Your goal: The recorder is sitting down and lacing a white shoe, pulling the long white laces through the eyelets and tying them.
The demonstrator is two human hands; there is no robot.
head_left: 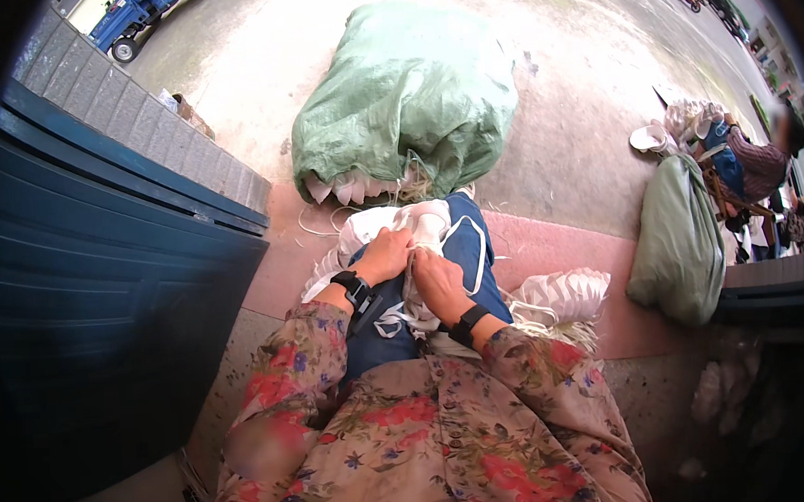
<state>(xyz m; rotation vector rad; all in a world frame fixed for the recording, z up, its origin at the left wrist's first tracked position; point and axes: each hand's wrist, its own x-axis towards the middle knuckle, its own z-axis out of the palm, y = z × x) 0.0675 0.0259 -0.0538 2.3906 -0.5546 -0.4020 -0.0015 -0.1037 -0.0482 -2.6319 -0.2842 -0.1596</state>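
Over my lap, my left hand and my right hand are close together, fingers closed in a pinch. Both grip a white piece that looks like a shoe upper, lying across my blue-trousered legs. A white lace loops from it over my right thigh, and more lace ends dangle below my hands. What exactly the fingertips pinch is partly hidden. Beside my left hand, further white pieces rest on my lap. To the right, a nested stack of white uppers with loose laces lies on the floor.
A large green woven sack stands ahead, white uppers showing at its mouth. At right, another green sack is near a seated person. A dark blue door borders the left. A blue vehicle is parked beyond.
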